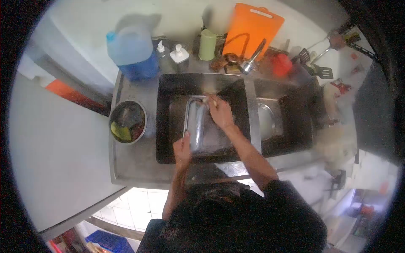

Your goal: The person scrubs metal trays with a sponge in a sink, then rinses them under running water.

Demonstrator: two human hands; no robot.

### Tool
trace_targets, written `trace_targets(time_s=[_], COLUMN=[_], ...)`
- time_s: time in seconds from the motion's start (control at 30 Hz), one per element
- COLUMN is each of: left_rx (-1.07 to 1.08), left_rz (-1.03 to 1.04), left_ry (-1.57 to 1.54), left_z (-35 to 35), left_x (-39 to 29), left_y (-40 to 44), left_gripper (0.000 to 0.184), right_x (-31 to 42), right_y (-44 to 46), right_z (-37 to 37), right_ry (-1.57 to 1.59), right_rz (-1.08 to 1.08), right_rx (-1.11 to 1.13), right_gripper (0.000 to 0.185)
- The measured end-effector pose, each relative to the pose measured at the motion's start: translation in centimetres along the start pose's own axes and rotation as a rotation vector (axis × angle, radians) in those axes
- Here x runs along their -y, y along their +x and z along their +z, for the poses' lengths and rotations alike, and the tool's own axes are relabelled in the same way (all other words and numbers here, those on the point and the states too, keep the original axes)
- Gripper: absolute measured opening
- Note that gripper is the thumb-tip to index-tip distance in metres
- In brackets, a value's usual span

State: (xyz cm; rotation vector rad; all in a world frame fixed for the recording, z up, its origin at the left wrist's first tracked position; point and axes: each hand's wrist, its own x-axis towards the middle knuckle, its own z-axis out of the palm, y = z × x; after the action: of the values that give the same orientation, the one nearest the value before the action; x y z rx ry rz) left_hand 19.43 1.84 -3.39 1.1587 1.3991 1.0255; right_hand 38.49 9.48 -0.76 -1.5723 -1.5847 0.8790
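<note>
Over the left basin of the sink (247,84), a shallow rectangular metal tray (195,120) with a shiny rim is held at a tilt. My left hand (182,149) is closed on its near left edge. At the tray's far end is my right hand (220,113), fingers bent and pressed together against the rim. Something small and pale shows at those fingertips, too blurred to name.
Left of the basin stands a metal bowl (142,122) with a yellow-green item inside. Behind are a blue jug (135,59), a white pump bottle (179,55), a green container (207,45), an orange cutting board (253,29) and a faucet (249,65). The right basin holds a round dish (265,122).
</note>
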Motion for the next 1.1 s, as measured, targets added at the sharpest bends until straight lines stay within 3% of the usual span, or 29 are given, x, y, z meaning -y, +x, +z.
trace_targets(time_s=[0.03, 0.13, 0.23, 0.33, 0.4, 0.47, 0.53, 0.6, 0.7, 0.8, 0.9, 0.93, 0.97, 1.03, 1.1], left_rx=[0.019, 0.011, 0.02, -0.008, 0.004, 0.077, -0.053, -0.197, -0.423, -0.624, -0.567, -0.523, -0.425, -0.454, -0.445], left_rz=[-0.019, 0.098, 0.19, 0.174, 0.191, 0.273, 0.248, 0.288, 0.362, 0.208, 0.158, 0.175, 0.138, 0.07, -0.111], left_ry=[0.016, -0.018, -0.005, -0.074, -0.047, 0.095, 0.02, -0.069, -0.191, -0.204, -0.129, -0.028, -0.057, -0.228, -0.562], left_z=[-0.2, -0.2, -1.9, -2.6, -2.9, -3.3, -1.3, 0.7, 2.0, 1.1, 0.9, 1.1, 1.3, 2.7, 1.1], left_x=[0.0, 1.1, 1.1, -0.1, 0.0, -0.5, -4.8, -7.3, -8.3, -9.6, -9.2, -7.9, -6.8, -6.7, -4.8], left_y=[-0.3, -0.2, -0.5, -0.9, -1.0, -0.1, 0.4, 1.4, 2.8, 2.3, 1.6, 2.0, 2.6, 2.7, 2.5], left_gripper=[0.05, 0.052, 0.051, 0.049, 0.047, 0.046, 0.045, 0.045, 0.044, 0.045, 0.048, 0.048, 0.048, 0.044, 0.034], right_x=[1.1, 3.4, 4.6, 2.0, 1.9, 3.4, 5.9, 8.7, 10.6, 5.0, 0.1, 1.5, 4.1, 5.3, 4.3], right_y=[0.8, 0.2, 0.2, 1.6, 1.8, 1.4, 0.4, -1.0, -3.6, -1.6, 0.6, -0.5, -2.3, -3.1, -3.2], right_z=[-1.3, -0.5, -2.0, -3.0, -3.2, -3.5, -2.6, -0.5, 2.1, -1.2, -3.7, -2.4, 0.2, 0.7, -1.1], right_ry=[0.083, -0.367, -0.296, 0.037, -0.027, -0.183, -0.434, -0.523, -0.298, -0.59, -0.647, -0.639, -0.633, -0.642, -0.669], right_rz=[0.148, -0.823, -0.816, -0.067, -0.006, 0.004, -0.034, -0.153, -0.701, -0.683, -0.14, -0.296, -0.458, -0.632, -0.626], right_rx=[0.095, -0.016, -0.028, 0.002, 0.044, 0.051, 0.032, 0.021, -0.337, -0.224, -0.11, -0.117, -0.119, -0.169, -0.287], right_gripper=[0.04, 0.035, 0.032, 0.033, 0.034, 0.036, 0.039, 0.031, 0.018, 0.014, 0.015, 0.015, 0.016, 0.018, 0.021])
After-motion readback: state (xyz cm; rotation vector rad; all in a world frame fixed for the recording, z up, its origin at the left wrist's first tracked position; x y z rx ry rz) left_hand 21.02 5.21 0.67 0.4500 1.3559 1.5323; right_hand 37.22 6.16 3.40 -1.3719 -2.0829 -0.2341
